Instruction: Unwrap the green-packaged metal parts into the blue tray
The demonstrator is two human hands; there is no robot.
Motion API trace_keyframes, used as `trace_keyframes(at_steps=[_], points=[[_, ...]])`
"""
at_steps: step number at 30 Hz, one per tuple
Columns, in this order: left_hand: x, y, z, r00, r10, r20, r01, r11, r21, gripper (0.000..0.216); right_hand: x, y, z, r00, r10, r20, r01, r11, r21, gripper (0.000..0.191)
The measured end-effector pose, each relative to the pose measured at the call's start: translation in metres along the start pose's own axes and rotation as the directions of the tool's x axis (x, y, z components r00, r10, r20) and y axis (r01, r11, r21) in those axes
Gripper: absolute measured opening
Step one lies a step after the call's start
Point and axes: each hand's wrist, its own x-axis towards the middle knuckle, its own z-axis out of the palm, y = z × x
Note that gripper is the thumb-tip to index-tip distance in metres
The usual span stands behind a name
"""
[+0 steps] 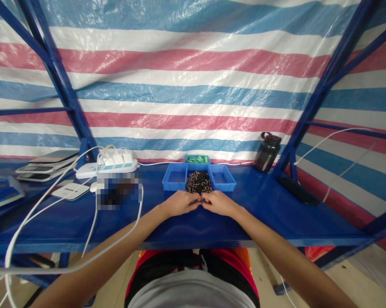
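My left hand [182, 202] and my right hand [220, 202] meet fingertip to fingertip just in front of a blue middle bin. Both are closed in a pinch; whatever sits between the fingers is too small to make out. Behind them lies a heap of small black and brassy parts [198, 181] in that bin. A blue bin [169, 185] stands to its left, and another blue bin [227, 186] to its right, with a few tiny dark bits inside. Farther back, a smaller blue bin holds green pieces [197, 159].
On the left of the blue table [193, 231] are a white power strip [87, 171], looping white cables [15, 239], a white flat device [70, 191] and stacked devices. A dark bottle [267, 152] and a black phone-like slab [297, 190] are on the right. Blue metal posts flank the table.
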Motion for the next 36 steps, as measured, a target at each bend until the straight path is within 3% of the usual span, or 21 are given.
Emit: trace_keyframes(at_steps=[12, 21, 28, 36], points=[[0.004, 0.002, 0.003, 1.000, -0.015, -0.006, 0.015, 0.999, 0.030, 0.014, 0.001, 0.001, 0.001, 1.000, 0.004, 0.002, -0.004, 1.000, -0.028, 0.005], [0.001, -0.004, 0.002, 0.995, -0.101, 0.003, 0.100, 0.989, 0.112, 0.012, -0.002, -0.004, -0.008, 0.998, 0.050, -0.036, -0.047, 0.996, 0.079, 0.007], [0.002, -0.004, 0.005, 0.997, -0.073, 0.023, 0.069, 0.988, 0.140, 0.017, -0.004, -0.005, -0.010, 0.998, 0.017, -0.067, -0.008, 0.991, 0.132, 0.012], [0.000, -0.005, 0.003, 0.998, -0.056, 0.025, 0.052, 0.987, 0.154, 0.024, -0.003, 0.001, -0.008, 0.995, 0.014, -0.098, -0.009, 0.998, 0.059, 0.014]])
